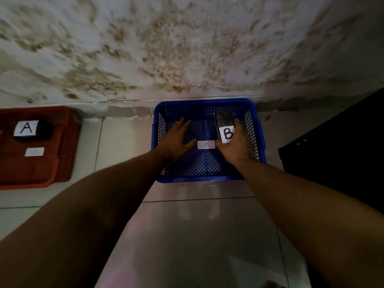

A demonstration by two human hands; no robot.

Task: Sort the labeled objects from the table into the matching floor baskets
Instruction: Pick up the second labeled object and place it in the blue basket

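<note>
A blue basket (pixel 204 177) stands on the floor against the wall, with a small white label (pixel 205 144) on its bottom. My right hand (pixel 239 146) is inside it, shut on a dark glossy object (pixel 223 121) that carries a white tag marked B. My left hand (pixel 176 140) hovers open over the basket's left half, fingers spread, holding nothing. At the far left a red basket (pixel 64 154) holds a dark object with a tag marked A (pixel 43 129) and its own white label (pixel 34 151).
A stained wall (pixel 187 48) rises directly behind both baskets. Pale glossy floor tiles (pixel 197 235) stretch toward me. A dark piece of furniture (pixel 342 152) stands at the right, close to the blue basket.
</note>
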